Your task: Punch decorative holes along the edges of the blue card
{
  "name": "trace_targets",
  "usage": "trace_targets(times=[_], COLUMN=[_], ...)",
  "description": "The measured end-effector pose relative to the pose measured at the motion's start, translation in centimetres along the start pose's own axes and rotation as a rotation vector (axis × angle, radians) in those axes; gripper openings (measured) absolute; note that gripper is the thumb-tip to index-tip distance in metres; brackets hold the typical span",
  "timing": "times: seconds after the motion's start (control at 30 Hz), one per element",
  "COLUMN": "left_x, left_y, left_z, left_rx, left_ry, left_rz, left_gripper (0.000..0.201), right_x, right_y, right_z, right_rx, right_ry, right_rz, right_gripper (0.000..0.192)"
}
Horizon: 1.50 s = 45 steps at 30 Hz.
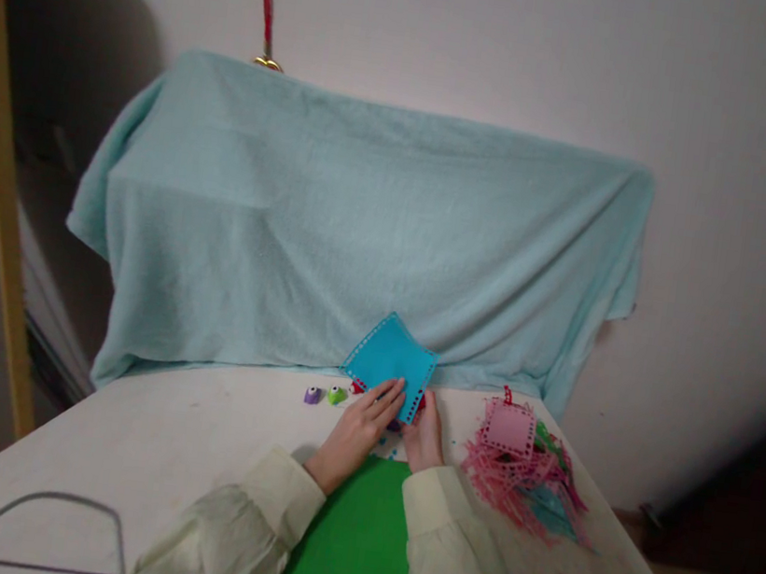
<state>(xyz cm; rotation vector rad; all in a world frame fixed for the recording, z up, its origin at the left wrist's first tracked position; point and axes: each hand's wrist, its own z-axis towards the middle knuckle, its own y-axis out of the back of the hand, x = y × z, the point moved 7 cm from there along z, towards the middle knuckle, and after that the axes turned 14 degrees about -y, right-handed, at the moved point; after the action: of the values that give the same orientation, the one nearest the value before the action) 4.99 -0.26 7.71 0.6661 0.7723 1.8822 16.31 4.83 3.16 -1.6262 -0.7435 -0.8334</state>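
My left hand (359,433) holds the lower edge of a square blue paper sheet (388,355) with punched holes along its borders, lifted off the table. My right hand (425,436) sits at the sheet's lower right side, over something red that may be a punch; it is mostly hidden. A green sheet (356,538) lies on the table between my cream sleeves. A small purple punch (313,396) and a small green punch (337,395) stand just left of my left hand.
A heap of pink and teal paper scraps (527,480) with a pink punched square (509,428) on top lies at the right. A light blue towel (362,228) drapes something behind the white table (159,427). A grey cable (44,506) loops at front left.
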Motion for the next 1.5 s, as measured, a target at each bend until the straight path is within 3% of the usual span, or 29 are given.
trace_targets(times=[0.1, 0.27, 0.33, 0.43, 0.5, 0.57, 0.63, 0.7, 0.8, 0.87, 1.0, 1.13, 1.33, 1.5], left_x=[1.0, -0.1, 0.0, 1.8, 3.7, 5.4, 6.3, 6.1, 4.8, 4.4, 5.1, 6.3, 6.1, 4.4], left_y=[-0.7, 0.3, 1.8, 3.9, 3.9, 2.3, 0.1, -1.9, -3.7, -4.1, -3.8, -3.0, -1.9, 0.2], left_z=[-0.1, 0.7, 0.8, -0.8, -2.6, -3.9, -4.1, -3.6, -2.8, -2.6, -2.8, -3.5, -3.3, -2.9], left_rx=[0.006, -0.061, -0.196, -0.54, -0.745, -0.822, -0.753, -0.599, -0.425, -0.41, -0.504, -0.593, -0.551, -0.553], left_ry=[0.057, 0.043, 0.147, 0.433, 0.635, 0.778, 0.832, 0.819, 0.755, 0.75, 0.763, 0.781, 0.761, 0.71], left_rz=[-0.005, -0.046, -0.038, -0.096, -0.254, -0.503, -0.768, -0.989, -1.182, -1.224, -1.178, -1.003, -0.851, -0.726], left_gripper=[0.058, 0.057, 0.057, 0.074, 0.077, 0.065, 0.048, 0.038, 0.048, 0.049, 0.049, 0.051, 0.053, 0.049], right_x=[-1.1, -0.5, 0.0, 0.8, 1.1, 1.4, 1.6, 1.7, 1.7, 1.4, 0.5, 0.5, -0.1, 1.3], right_y=[0.2, 0.6, 0.7, 0.7, 0.6, 0.8, 1.1, 1.4, 1.9, 2.3, 2.6, 1.6, -2.2, -2.7], right_z=[0.8, 0.3, 0.1, 0.0, 0.0, -0.1, -0.2, -0.3, 0.0, 0.5, 1.7, 1.3, -1.0, -2.3], right_rx=[0.042, 0.041, 0.023, 0.012, 0.008, -0.016, -0.055, -0.088, -0.106, -0.105, -0.037, 0.014, 0.274, 0.381], right_ry=[-0.079, 0.038, 0.062, 0.081, 0.093, 0.132, 0.194, 0.244, 0.257, 0.21, 0.046, 0.064, -0.044, -0.093], right_rz=[0.076, 0.068, 0.101, 0.156, 0.165, 0.132, 0.071, 0.008, -0.027, 0.015, 0.127, 0.065, -0.2, -0.059], right_gripper=[0.043, 0.031, 0.028, 0.025, 0.025, 0.026, 0.027, 0.028, 0.031, 0.033, 0.04, 0.037, 0.032, 0.03])
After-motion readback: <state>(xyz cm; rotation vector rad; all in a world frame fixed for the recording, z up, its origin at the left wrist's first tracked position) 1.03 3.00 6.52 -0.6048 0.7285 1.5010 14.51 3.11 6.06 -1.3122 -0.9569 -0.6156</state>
